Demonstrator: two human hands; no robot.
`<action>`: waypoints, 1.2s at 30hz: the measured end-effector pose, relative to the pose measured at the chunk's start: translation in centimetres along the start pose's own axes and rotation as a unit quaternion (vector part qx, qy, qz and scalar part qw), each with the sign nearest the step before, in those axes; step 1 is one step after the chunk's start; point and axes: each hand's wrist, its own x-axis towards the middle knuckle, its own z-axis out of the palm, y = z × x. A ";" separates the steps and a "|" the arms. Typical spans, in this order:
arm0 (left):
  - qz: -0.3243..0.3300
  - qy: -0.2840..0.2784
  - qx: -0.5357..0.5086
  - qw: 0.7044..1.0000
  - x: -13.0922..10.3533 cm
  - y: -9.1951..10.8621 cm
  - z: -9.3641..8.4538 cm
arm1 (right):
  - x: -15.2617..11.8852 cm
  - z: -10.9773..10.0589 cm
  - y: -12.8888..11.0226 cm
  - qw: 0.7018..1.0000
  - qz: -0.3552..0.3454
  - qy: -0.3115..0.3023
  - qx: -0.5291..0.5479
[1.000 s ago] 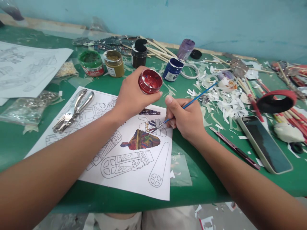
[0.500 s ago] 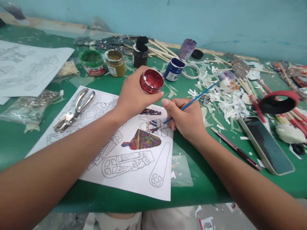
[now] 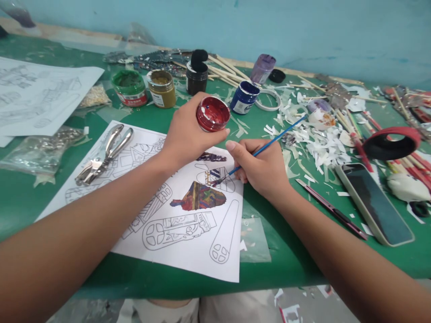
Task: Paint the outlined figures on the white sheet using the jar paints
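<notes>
My left hand grips an open jar of red paint, tilted toward me above the top of the drawing sheet. In my right hand is a thin blue paintbrush, pinched between thumb and fingers. Its bristles touch a partly painted shape on the sheet. Just below that lies a shape painted in red, yellow, blue and green. Other outlines on the paper are uncoloured. A silver hole punch rests on the sheet's left part, near my left forearm.
Behind my hands stand jars of green paint, ochre paint, black paint and blue paint. On the right are paper scraps, a craft knife, a phone and a tape roll. More drawings lie left.
Hardly anything differs. The brush and my right hand have shifted very slightly; the brush tip stays on the same shape and the jar stays in my left hand.
</notes>
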 end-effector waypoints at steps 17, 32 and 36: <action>-0.007 -0.008 -0.002 1.000 0.0 0.2 -0.1 | 0.0 -0.4 -0.2 1.000 0.006 0.001 -0.011; 0.001 -0.003 0.004 1.000 0.2 0.0 0.0 | 0.0 -0.6 -0.4 1.000 0.015 -0.004 -0.009; -0.002 -0.005 0.004 1.000 0.2 0.0 0.0 | 0.0 -0.5 -0.6 0.999 0.003 -0.010 -0.031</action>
